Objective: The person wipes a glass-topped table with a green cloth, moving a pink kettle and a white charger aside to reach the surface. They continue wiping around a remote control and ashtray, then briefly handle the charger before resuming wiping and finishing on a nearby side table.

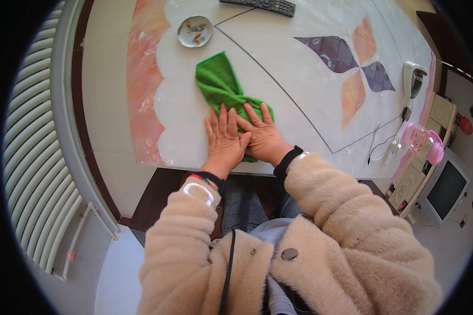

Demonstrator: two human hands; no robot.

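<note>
A green cloth [218, 79] lies crumpled on the patterned tabletop [184, 110], near its front edge. My left hand [225, 135] rests flat on the lower part of the cloth, fingers stretched forward. Beside it, my right hand [263, 134] also presses down on the cloth with its fingers extended and spread. The two hands touch at the thumbs, the left thumb lying against the right hand. Part of the cloth is hidden under both palms, and a small green edge shows below them.
A glass ashtray [195, 31] and a black remote control [263, 6] lie beyond the cloth. On the right are a white device [414, 79], cables, a pink-and-clear object [425, 142] and a monitor [446, 184]. A white radiator [34, 136] lines the left wall.
</note>
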